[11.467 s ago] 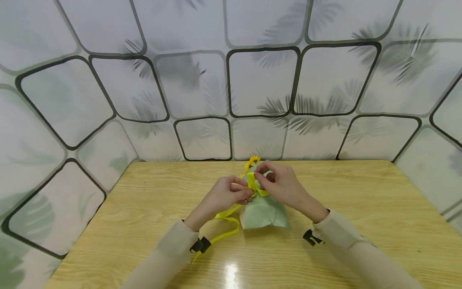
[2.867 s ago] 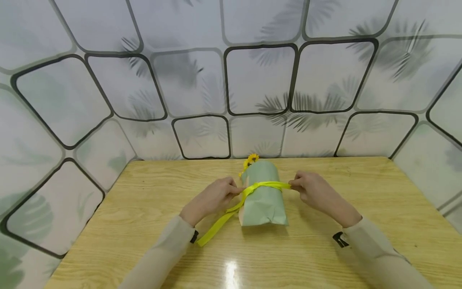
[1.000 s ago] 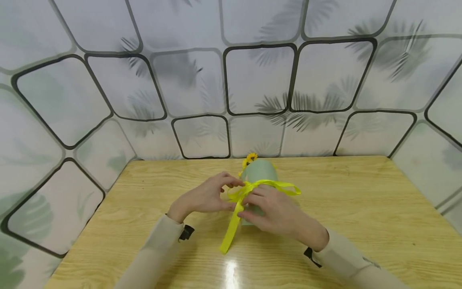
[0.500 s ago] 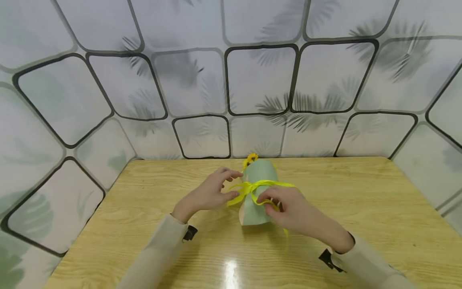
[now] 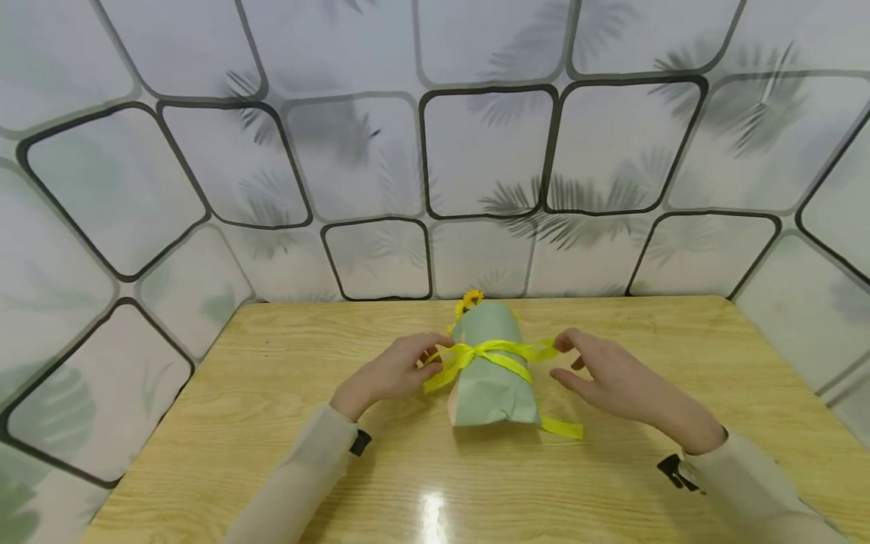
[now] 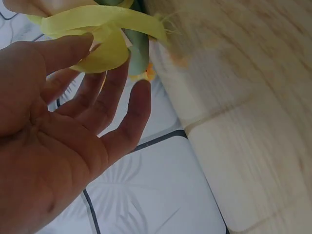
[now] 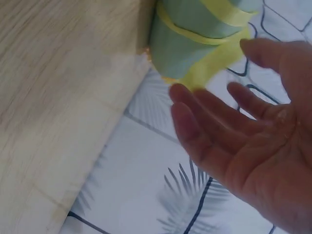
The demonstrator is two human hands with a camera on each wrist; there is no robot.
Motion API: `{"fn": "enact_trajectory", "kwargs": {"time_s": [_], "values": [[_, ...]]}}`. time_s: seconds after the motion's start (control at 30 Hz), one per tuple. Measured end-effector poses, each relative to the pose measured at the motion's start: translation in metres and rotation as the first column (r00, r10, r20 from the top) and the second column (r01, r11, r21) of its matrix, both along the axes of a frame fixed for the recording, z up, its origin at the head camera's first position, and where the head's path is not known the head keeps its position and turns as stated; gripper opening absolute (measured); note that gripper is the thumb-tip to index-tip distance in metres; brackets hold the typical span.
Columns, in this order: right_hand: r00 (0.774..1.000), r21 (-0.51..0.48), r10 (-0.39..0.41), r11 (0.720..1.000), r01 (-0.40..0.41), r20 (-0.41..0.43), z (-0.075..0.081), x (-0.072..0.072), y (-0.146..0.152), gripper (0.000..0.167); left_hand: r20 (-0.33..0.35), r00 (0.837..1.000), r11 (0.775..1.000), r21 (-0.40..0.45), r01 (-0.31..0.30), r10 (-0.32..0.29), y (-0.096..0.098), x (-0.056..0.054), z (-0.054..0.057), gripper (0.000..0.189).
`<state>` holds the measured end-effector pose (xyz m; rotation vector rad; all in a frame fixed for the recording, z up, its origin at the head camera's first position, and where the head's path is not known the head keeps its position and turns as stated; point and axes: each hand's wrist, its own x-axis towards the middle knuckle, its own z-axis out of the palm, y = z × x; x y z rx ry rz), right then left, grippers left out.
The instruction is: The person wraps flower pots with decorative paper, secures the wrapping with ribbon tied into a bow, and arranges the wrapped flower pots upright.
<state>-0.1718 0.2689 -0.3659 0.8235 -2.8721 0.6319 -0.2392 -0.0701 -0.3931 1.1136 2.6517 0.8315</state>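
A bouquet wrapped in pale green paper (image 5: 491,397) lies on the table, pointing away from me. Yellow ribbon (image 5: 499,347) circles its middle and is knotted on the upper left side, with loops spreading left and right. My left hand (image 5: 390,374) holds the left loop (image 6: 105,56) between thumb and fingers. On the other side my right hand (image 5: 621,378) has its thumb and fingers spread apart, close to the right stretch of ribbon (image 7: 209,63). One ribbon tail (image 5: 563,429) lies on the table right of the paper. Small yellow flowers (image 5: 469,301) show at the far end.
The wooden table (image 5: 285,423) runs back to a patterned fabric wall (image 5: 489,151), which also rises on both sides. A dark clip (image 5: 677,472) sits at the right cuff, another dark piece (image 5: 360,442) at the left cuff.
My right hand has moved from the ribbon at the bouquet's front out to the right and spread its fingers. A tail now lies at right. The left fingers have closed in on the left loop.
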Motion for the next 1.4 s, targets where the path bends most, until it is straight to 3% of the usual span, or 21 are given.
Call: {"fn": "enact_trajectory", "kwargs": {"time_s": [0.17, 0.27, 0.43, 0.57, 0.7, 1.0, 1.1, 1.17, 1.23, 1.33, 1.4], "values": [[0.988, 0.061, 0.028, 0.998, -0.019, -0.153, -0.014, -0.023, -0.02, 0.06, -0.079, 0.997, 0.999, -0.034, -0.001, -0.001, -0.002, 0.0, 0.003, 0.035], [0.982, 0.107, 0.058, 0.993, -0.04, -0.179, -0.021, -0.032, -0.031, 0.049, -0.074, 0.997, 0.999, -0.044, 0.02, -0.023, -0.003, -0.001, 0.003, 0.034], [0.973, 0.192, 0.064, 0.981, -0.021, -0.223, -0.029, -0.039, -0.032, 0.006, -0.063, 0.994, 0.995, -0.042, 0.092, -0.095, -0.003, -0.004, 0.0, 0.018], [0.972, 0.187, 0.077, 0.982, -0.035, -0.222, -0.035, -0.044, -0.028, 0.017, -0.116, 0.986, 0.99, -0.078, 0.115, -0.123, 0.0, -0.005, -0.005, 0.021], [0.984, 0.167, 0.081, 0.985, -0.054, -0.16, -0.041, -0.048, -0.025, 0.024, -0.172, 0.979, 0.986, -0.144, 0.084, -0.108, 0.004, -0.004, -0.008, 0.022], [0.988, 0.103, 0.053, 0.994, -0.038, -0.143, -0.045, -0.05, -0.024, 0.025, -0.155, 0.988, 0.981, -0.194, -0.022, -0.009, 0.01, -0.003, -0.011, 0.026], [0.992, 0.065, 0.037, 0.997, -0.029, -0.124, -0.046, -0.052, -0.024, 0.022, -0.108, 0.993, 0.98, -0.19, -0.059, 0.039, 0.008, -0.005, -0.015, 0.018], [0.992, 0.037, 0.005, 0.999, -0.001, -0.122, -0.046, -0.052, -0.026, 0.014, -0.042, 0.995, 0.982, -0.161, -0.096, 0.09, 0.005, -0.005, -0.016, 0.014], [0.992, -0.01, -0.041, 0.999, 0.04, -0.115, -0.041, -0.05, -0.028, 0.01, 0.045, 0.987, 0.982, -0.114, -0.15, 0.156, 0.003, -0.004, -0.018, 0.017], [0.975, -0.072, -0.11, 0.993, 0.098, -0.195, -0.03, -0.043, -0.031, 0.035, 0.165, 0.953, 0.967, 0.004, -0.257, 0.253, 0.004, -0.001, -0.015, 0.021], [0.945, -0.109, -0.149, 0.987, 0.121, -0.292, -0.021, -0.036, -0.033, 0.044, 0.227, 0.916, 0.931, 0.081, -0.355, 0.33, 0.006, -0.001, -0.014, 0.024]]}}
